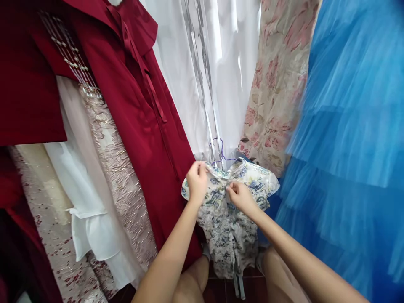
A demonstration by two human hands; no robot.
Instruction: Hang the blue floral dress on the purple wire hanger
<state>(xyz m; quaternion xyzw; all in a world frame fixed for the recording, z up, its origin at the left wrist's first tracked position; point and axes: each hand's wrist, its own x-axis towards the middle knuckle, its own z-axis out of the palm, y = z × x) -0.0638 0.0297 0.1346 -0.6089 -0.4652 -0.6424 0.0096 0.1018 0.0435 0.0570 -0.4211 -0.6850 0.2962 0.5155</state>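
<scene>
A short-sleeved floral dress (227,227), white with blue and yellow-green print, hangs from a purple hanger (222,150) in front of me. My left hand (198,181) is closed on the dress at its left shoulder, beside the neckline. With fingers pinched, my right hand (241,195) grips the front of the dress just below the middle of the neckline. Whether a button or only fabric is between those fingertips is too small to tell. Two ribbon-like ties (239,286) dangle from the lower end of the dress.
Dark red garments (135,139) hang on the left, with a beige brocade fabric (118,168) and white ruffled cloth (91,231) among them. Behind are a white curtain (176,80) and metal poles (205,80). A pink floral dress (274,92) and blue tulle gown (344,139) hang right.
</scene>
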